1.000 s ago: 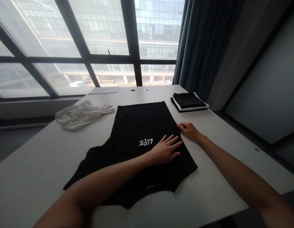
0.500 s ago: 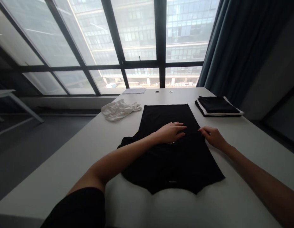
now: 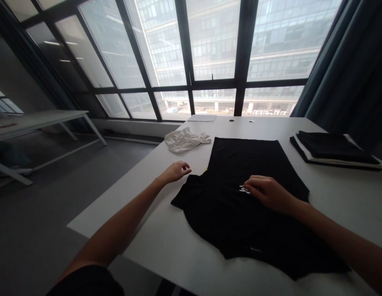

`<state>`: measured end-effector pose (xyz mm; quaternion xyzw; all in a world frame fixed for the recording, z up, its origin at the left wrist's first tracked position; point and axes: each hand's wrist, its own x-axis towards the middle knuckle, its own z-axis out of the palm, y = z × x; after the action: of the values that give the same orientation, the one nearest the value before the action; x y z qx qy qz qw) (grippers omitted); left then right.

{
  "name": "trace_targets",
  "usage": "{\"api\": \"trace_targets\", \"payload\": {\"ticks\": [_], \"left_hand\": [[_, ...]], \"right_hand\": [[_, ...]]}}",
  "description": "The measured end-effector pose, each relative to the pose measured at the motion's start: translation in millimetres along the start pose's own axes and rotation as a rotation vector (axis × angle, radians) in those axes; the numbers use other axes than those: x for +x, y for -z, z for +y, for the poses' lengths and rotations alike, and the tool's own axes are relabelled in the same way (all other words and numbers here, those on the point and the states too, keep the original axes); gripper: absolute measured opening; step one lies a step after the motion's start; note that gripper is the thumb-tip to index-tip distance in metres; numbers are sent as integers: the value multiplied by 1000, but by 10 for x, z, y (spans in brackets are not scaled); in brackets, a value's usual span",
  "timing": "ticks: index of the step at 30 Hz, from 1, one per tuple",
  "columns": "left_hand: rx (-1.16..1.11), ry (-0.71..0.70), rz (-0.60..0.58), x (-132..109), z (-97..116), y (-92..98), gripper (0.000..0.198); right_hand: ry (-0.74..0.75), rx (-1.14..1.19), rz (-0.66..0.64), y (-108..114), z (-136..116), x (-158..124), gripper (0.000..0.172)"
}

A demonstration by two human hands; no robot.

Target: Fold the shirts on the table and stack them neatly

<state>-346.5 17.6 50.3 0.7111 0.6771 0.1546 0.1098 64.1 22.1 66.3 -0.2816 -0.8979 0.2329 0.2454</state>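
A black T-shirt (image 3: 240, 164) lies spread on the white table (image 3: 141, 242), its far hem straight. A small white print shows near its middle and a small light label near its close edge. My left hand (image 3: 177, 171) hovers by the sleeve on the left, fingers slightly bent and apart, holding nothing. Over the middle of the shirt, beside the print, is my right hand (image 3: 269, 192), its fingers curled in together with no cloth seen gathered in them. A bit of yellow peeks out at the shirt's left side.
A crumpled white cloth (image 3: 186, 140) lies beyond my left hand. Folded black and white garments (image 3: 335, 150) are stacked at the right. Paper sheets (image 3: 202, 118) rest at the far edge, before tall windows. Another table (image 3: 55, 119) stands at the left.
My view has turned left. My left hand has gone from the shirt's middle to its left side. The right hand has let go of the right edge and come over the middle.
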Motion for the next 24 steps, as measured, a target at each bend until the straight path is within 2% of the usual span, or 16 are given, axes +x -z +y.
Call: {"api": "trace_targets", "payload": {"ticks": [3, 7, 10, 13, 17, 18, 20, 24], "left_hand": [[-72, -16, -16, 50, -41, -63, 32], [-74, -100, -34, 89, -29, -180, 28], [-147, -191, -48, 71, -34, -238, 23], [-224, -274, -61, 44, -37, -256, 17], [-260, -251, -76, 32, -22, -224, 19], [-278, -247, -81, 31, -16, -212, 20], [-340, -238, -103, 32, -6, -188, 21], [-505, -171, -187, 24, 31, -141, 28]], "right_hand": [[186, -63, -109, -380, -436, 327, 21], [335, -224, -267, -962, -972, 671, 19], [336, -285, -294, -1354, -1234, 849, 21], [252, -324, -303, -1633, -1354, 967, 29], [134, -356, -353, -1784, -1346, 1036, 22], [128, -353, -367, -1784, -1333, 1039, 25], [126, -342, -381, -1750, -1314, 1029, 34], [126, -303, -337, -1604, -1331, 955, 40]]}}
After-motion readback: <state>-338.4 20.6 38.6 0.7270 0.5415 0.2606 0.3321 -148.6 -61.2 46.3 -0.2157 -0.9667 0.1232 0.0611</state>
